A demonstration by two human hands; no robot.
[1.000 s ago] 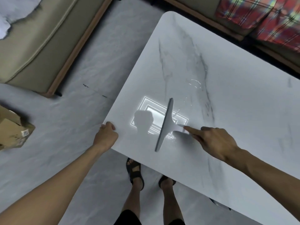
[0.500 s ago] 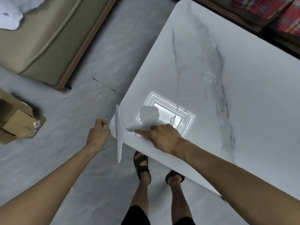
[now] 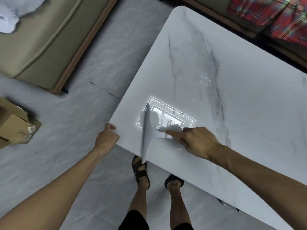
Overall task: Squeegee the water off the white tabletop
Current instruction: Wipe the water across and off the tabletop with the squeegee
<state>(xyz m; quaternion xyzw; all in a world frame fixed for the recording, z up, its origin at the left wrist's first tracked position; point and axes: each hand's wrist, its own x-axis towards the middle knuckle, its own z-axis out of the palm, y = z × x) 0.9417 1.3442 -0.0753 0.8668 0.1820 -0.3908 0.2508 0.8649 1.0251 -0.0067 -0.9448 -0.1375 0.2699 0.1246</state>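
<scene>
A pale grey squeegee [image 3: 145, 135] stands with its long blade on the white marbled tabletop [image 3: 240, 100], near the corner closest to me. My right hand [image 3: 197, 143] grips its handle, index finger stretched along it toward the blade. Streaks and drops of water [image 3: 176, 113] glisten in a bright ceiling-light reflection just beyond the blade, with more droplets [image 3: 205, 80] farther out. My left hand [image 3: 106, 138] holds the table's near-left corner, thumb on top of the edge.
A beige sofa [image 3: 41, 40] with a wooden base stands left of the table. A cardboard box [image 3: 15, 125] lies on the grey floor at far left. A red plaid cloth [image 3: 272, 12] sits at the far right. My sandalled feet [image 3: 141, 170] are under the table edge.
The squeegee had swept off past the table's near-left corner; now it is back on the tabletop, blade set down near the water. My left hand has closed on the corner again.
</scene>
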